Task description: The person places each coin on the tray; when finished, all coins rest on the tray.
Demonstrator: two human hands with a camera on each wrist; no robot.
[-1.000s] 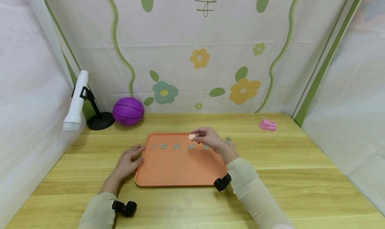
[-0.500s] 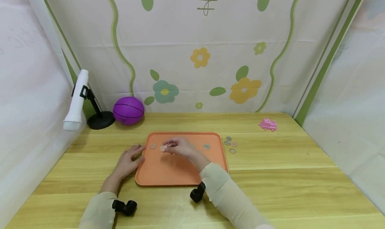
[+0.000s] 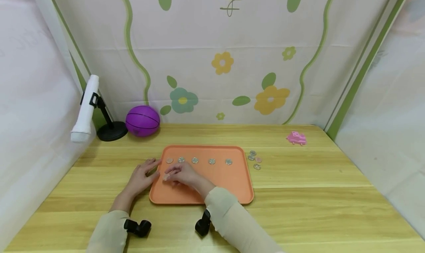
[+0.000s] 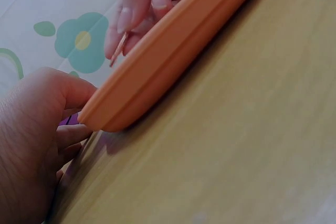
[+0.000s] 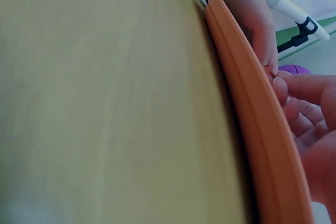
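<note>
An orange tray (image 3: 234, 177) lies on the wooden table, with a row of several coins (image 3: 211, 161) across its far part. My right hand (image 3: 182, 174) pinches a copper-coloured coin (image 4: 118, 50) between thumb and index finger, low over the tray's left part, nearer me than the row. In the left wrist view this coin is seen edge-on, tilted, just above the tray's rim. My left hand (image 3: 141, 179) rests at the tray's left edge, its fingers loosely extended and thumb touching the rim.
Several more coins (image 3: 251, 157) lie on the table just right of the tray. A pink toy (image 3: 296, 138) sits at the back right. Toward the back left are a purple ball (image 3: 142, 121) and a white microphone (image 3: 85, 109) on a black stand. A floral cloth hangs behind.
My right hand has carried the coin leftward across the tray, then toward me, below the row's left end. The left hand stays at the tray's edge.
</note>
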